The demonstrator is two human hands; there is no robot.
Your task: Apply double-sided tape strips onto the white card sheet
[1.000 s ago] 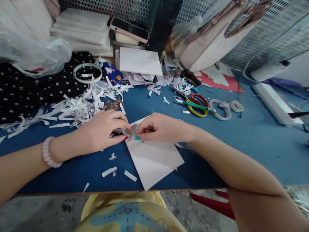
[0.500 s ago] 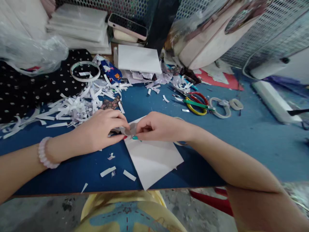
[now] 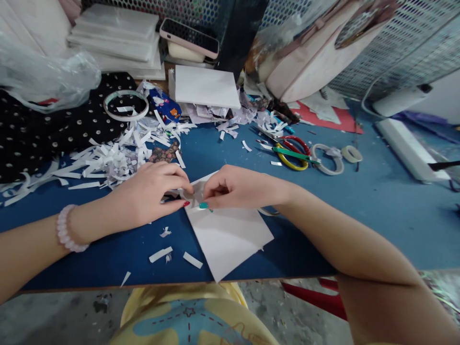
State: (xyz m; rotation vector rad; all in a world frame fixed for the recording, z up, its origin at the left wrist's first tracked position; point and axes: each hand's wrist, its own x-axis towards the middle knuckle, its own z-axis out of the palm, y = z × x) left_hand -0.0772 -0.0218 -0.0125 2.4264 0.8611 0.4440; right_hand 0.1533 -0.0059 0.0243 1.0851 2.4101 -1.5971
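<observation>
A white rectangular sheet or thin stack of paper point(image 3: 232, 235) lies slanted on the blue table in front of me. My left hand point(image 3: 158, 191) holds its upper left corner, with thumb and fingertips curled at the edge. Just to the right, my right hand point(image 3: 240, 187) has its fingers curled and its thumb pressed down on the upper part of the paper. Whatever lies between those right fingers is too small to make out. Behind my right wrist a roll of tape point(image 3: 269, 211) shows only in part.
Shredded paper strips point(image 3: 115, 160) heap at the left beside dotted black cloth point(image 3: 72, 115). Scissors point(image 3: 293, 152) with red and yellow handles and tape rolls point(image 3: 327, 159) lie at the right. A white stack point(image 3: 206, 86) and a phone point(image 3: 190, 37) are at the back.
My right thumb has slid very slightly right along the paper. The left hand and the paper have stayed in place.
</observation>
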